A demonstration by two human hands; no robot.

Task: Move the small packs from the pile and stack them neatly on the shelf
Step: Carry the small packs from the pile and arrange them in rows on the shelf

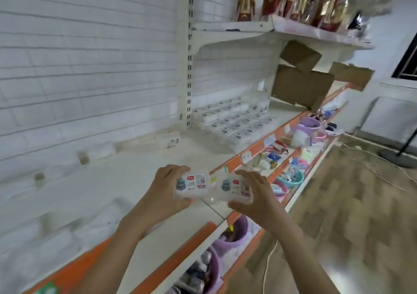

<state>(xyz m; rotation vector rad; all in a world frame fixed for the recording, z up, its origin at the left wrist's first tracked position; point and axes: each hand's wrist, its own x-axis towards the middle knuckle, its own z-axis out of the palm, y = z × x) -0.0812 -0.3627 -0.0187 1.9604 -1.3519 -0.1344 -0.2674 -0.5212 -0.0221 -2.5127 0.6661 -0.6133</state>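
each hand grips one small pack, left hand (165, 188) on the left pack (191, 186), right hand (255, 194) on the right pack (233, 188), above the shelf (140, 158); they look light, soft, slippery-wrapped, best pinched by the sides.

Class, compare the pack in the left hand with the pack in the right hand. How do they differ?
The left pack faces the camera with its label fully visible; the right pack is partly covered by fingers. The left hand grips from the side and beneath; the right hand reaches over its pack. Both are small clear packs with matching labels, held above the shelf.
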